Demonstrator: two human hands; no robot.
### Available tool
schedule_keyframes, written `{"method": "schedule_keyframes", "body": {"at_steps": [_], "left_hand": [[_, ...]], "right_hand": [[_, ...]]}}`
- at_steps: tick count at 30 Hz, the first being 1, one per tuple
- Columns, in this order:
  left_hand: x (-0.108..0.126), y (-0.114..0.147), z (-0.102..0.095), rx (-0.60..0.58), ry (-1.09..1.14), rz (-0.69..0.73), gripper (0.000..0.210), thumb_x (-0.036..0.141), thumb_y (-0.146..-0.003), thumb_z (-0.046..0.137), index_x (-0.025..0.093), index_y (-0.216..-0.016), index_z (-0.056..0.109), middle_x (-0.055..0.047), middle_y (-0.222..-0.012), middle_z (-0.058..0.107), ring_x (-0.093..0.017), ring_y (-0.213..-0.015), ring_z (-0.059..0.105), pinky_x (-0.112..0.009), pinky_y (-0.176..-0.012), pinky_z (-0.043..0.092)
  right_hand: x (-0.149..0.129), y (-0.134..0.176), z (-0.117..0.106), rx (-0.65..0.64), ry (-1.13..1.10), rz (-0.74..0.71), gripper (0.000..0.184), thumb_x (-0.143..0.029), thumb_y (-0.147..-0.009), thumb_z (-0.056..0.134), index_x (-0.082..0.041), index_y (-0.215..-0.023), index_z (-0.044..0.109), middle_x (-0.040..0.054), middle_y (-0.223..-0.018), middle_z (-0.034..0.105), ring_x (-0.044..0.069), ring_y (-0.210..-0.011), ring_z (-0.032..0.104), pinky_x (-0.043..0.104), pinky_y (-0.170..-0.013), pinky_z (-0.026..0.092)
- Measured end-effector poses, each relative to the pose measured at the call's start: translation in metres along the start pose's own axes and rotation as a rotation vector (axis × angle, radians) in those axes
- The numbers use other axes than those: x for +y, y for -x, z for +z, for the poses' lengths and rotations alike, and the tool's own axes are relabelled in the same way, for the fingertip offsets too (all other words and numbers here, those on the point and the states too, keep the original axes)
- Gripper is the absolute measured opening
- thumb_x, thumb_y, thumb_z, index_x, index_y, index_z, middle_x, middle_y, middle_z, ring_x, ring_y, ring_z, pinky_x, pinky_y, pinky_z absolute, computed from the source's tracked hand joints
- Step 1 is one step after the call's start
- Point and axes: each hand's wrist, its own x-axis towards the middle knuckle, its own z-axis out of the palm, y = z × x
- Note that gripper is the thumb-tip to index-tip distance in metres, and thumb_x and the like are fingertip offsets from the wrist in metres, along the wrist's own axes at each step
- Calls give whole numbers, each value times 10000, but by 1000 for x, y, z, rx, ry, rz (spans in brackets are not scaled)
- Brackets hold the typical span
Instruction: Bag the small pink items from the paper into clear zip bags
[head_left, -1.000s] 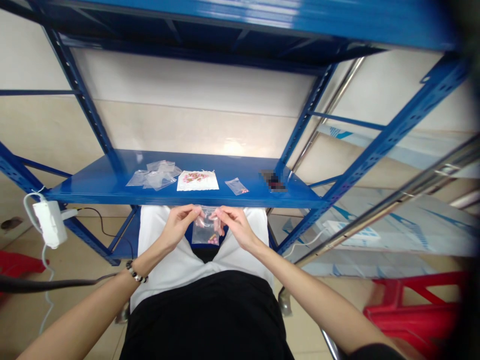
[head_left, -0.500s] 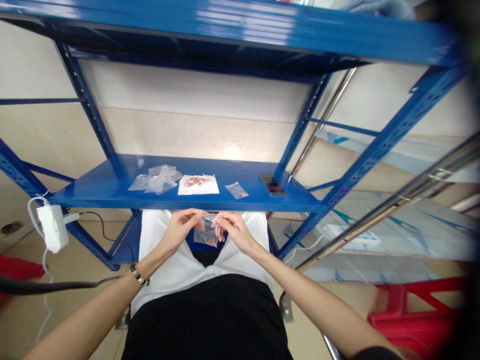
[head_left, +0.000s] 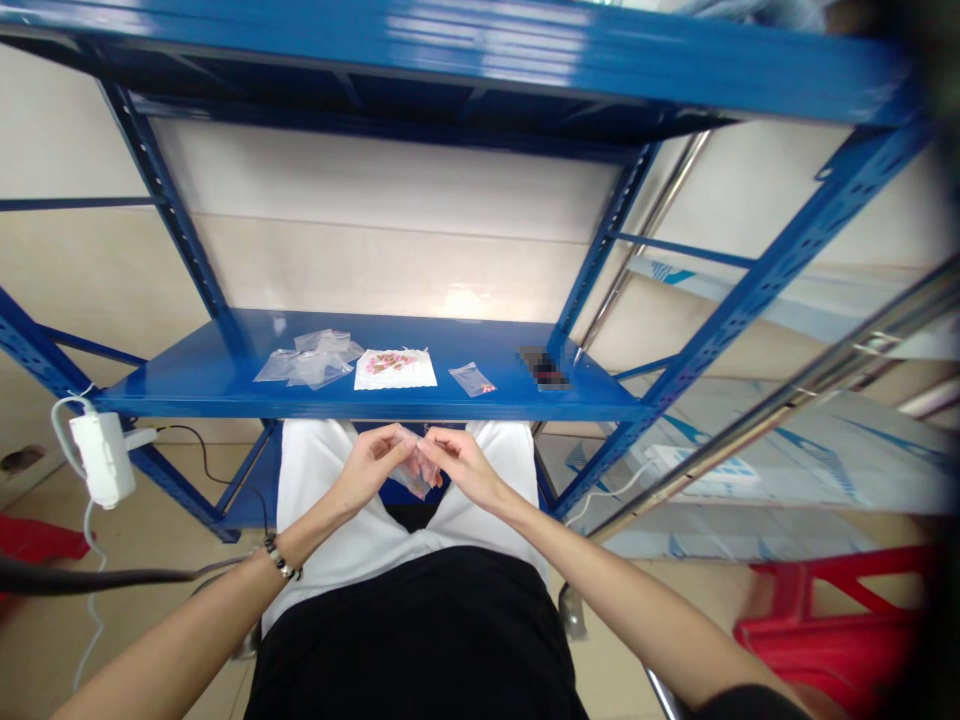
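Observation:
Over my lap, just below the shelf's front edge, my left hand (head_left: 373,458) and my right hand (head_left: 459,460) pinch the top of a small clear zip bag (head_left: 409,474). Reddish bits show near its bottom, partly hidden by my fingers. On the blue shelf in front lies a white sheet (head_left: 396,372) bearing a heap of small pink and brownish pieces (head_left: 390,362). Left of it is a loose pile of clear zip bags (head_left: 319,358). Another zip bag (head_left: 471,379), with a few orange-red pieces in one corner, lies to the right.
A dark, blurred-out flat object (head_left: 544,368) rests near the right end of the blue shelf (head_left: 375,408). A white power adapter (head_left: 103,458) hangs at the left post. Red plastic stools (head_left: 832,630) stand at lower right, beside metal-framed racks.
My hands have drawn slightly closer together. The bag between them is now tilted and more bunched, where before it hung flatter and more spread out.

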Motion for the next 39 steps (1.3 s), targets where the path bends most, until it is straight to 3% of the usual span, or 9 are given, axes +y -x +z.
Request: {"method": "schedule_keyframes", "body": {"at_steps": [12,21,31,39], "left_hand": [[1,2,3,27,42,-39,295,375,-898,620,131,-735,646,-48,-682,671,-157,-630,610,-254,-646,456],[1,1,0,27,-1,-42,303,385,-902,609,135,-744,671,-54,-694,680,-173,-665,620,-265,-680,471],[-4,-6,-5,73,-57,-41,388,469,-918,566,129,-781,694,-63,-656,675,-168,-621,601,-267,-648,458],[-10,-5,-9,136,-121,-30,368,457,-884,623,121,-784,733,-50,-627,658,-140,-579,552,-249,-600,431]], "right_hand": [[-2,-2,0,-16,-139,38,338,-412,-897,621,-133,-706,636,0,-561,588,95,-469,502,216,-477,403],[-2,-3,-6,-26,-111,51,361,-446,-884,627,-138,-696,630,17,-600,622,102,-490,526,218,-494,420],[-7,-8,-23,-96,-18,127,430,-550,-895,571,-126,-863,635,31,-611,672,120,-392,590,185,-381,342],[-1,-7,-25,-147,-25,146,379,-532,-933,514,-155,-920,558,25,-659,695,119,-409,617,165,-374,332]]}}
